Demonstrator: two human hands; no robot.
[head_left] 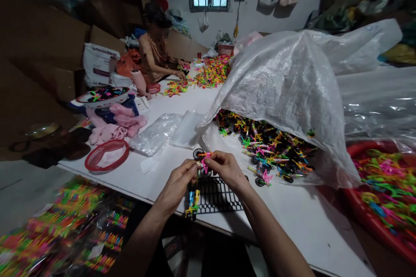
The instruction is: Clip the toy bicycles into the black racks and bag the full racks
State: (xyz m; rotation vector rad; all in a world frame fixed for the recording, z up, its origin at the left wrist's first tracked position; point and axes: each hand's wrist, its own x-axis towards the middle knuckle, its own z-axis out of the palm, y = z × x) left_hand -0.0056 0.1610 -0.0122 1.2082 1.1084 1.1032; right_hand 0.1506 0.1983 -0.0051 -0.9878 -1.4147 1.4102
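Note:
My left hand (177, 184) is closed around a small bundle of colourful toy bicycles (193, 199) hanging below its fingers. My right hand (225, 169) pinches a pink and orange toy bicycle with black wheels (202, 160), held against the left hand's fingertips. Both hands hover above a black plastic grid (219, 197) lying at the near edge of the white table (302, 220). Just to the right, a heap of many more toy bicycles (276, 149) spills from under a large translucent plastic bag (292, 86).
A red basket (106, 156), clear plastic bags (157, 134) and pink gloves (118, 123) lie at left. A red tub of colourful parts (386, 194) stands at right. Packed bags of toys (65, 229) sit low left. Another person (156, 47) works at the far end.

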